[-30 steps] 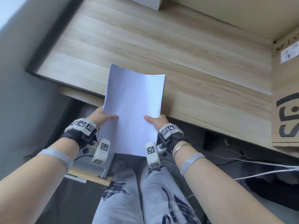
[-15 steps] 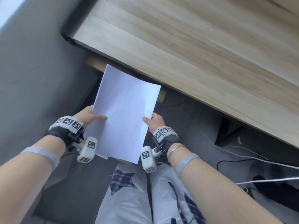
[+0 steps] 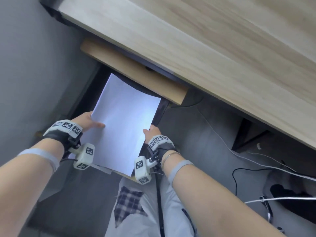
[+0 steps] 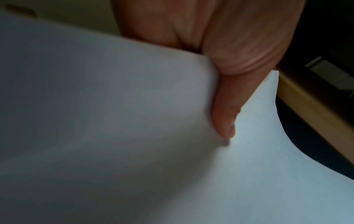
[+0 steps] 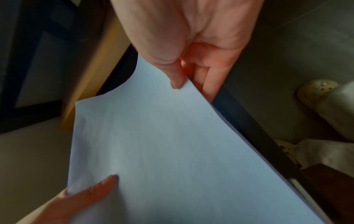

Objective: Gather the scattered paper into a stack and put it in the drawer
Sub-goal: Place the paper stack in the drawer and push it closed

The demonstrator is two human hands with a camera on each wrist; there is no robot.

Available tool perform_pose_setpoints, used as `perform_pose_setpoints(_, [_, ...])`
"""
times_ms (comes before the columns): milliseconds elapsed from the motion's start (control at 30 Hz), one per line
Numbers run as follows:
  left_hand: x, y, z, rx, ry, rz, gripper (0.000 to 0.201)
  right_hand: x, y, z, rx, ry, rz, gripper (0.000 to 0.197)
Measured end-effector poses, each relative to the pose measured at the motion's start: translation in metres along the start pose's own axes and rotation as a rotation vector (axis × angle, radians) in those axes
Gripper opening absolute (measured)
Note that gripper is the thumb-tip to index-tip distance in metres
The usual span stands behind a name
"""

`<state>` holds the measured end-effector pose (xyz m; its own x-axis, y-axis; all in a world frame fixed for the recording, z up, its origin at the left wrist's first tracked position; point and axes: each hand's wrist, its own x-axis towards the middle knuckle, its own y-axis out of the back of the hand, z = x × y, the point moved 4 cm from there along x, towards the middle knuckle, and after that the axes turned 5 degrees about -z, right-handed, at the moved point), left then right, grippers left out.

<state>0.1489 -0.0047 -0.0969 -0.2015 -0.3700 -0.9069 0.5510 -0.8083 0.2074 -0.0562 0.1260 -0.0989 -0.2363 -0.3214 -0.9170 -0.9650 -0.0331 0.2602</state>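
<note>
Paper stack (image 3: 123, 124) held in both hands, below the front edge of the desk (image 3: 196, 48) and over the dark opening of the drawer (image 3: 95, 79). Left hand (image 3: 86, 121) pinching the stack's left edge, thumb flat on top and fingers hidden underneath; same grip confirmed in the left wrist view, thumb pressed onto the top sheet. Right hand (image 3: 151, 132) pinching the right edge, thumb on top, fingers curled beneath, plainly shown in the right wrist view. Gripped at the near half on opposite sides, probably to keep the sheets squared and stop them fanning apart. Far end unsupported and curved across its width, likely from the inward squeeze, which also stiffens the stack for feeding forward. Far edge pointed toward the wooden panel (image 3: 133, 71) under the desk, just short of it, corner first. Stack angled to match the drawer's dark interior, apparently so it can slide in lengthwise. Not yet resting on the drawer floor, so far as can be judged; contact underneath hidden. Gathering seemingly done, no loose sheets in sight on the visible part of the desk. Remaining: lowering, release, closing. White cables (image 3: 256, 161) on the floor to the right, well apart.
</note>
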Motion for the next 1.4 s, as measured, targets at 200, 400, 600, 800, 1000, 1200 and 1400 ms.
perform_pose_setpoints(200, [0.032, 0.000, 0.009, 0.063, -0.001, -0.031, 0.045, 0.026, -0.011, -0.005, 0.082, 0.021, 0.011, 0.030])
perform_pose_setpoints(400, [0.068, 0.000, 0.032, 0.097, -0.038, -0.026, 0.042, 0.035, -0.013, -0.027, 0.255, 0.089, 0.124, 0.081])
perform_pose_setpoints(600, [0.100, -0.008, 0.057, 0.148, -0.076, -0.033, 0.042, 0.051, -0.009, -0.037, 0.261, 0.071, 0.121, 0.081])
perform_pose_setpoints(800, [0.123, -0.012, 0.062, 0.181, -0.067, -0.007, 0.041, 0.059, -0.003, -0.041, 0.265, 0.065, 0.141, 0.083])
perform_pose_setpoints(1000, [0.140, -0.017, 0.059, 0.170, -0.038, 0.012, 0.042, 0.057, 0.006, -0.044, 0.271, 0.184, 0.177, 0.080])
perform_pose_setpoints(1200, [0.142, -0.021, 0.061, 0.139, -0.031, 0.033, 0.046, 0.061, 0.013, -0.040, 0.341, 0.224, 0.184, 0.067])
perform_pose_setpoints(1400, [0.133, -0.009, 0.057, 0.108, -0.150, 0.217, 0.060, 0.059, 0.020, -0.038, 0.411, 0.203, 0.188, 0.052])
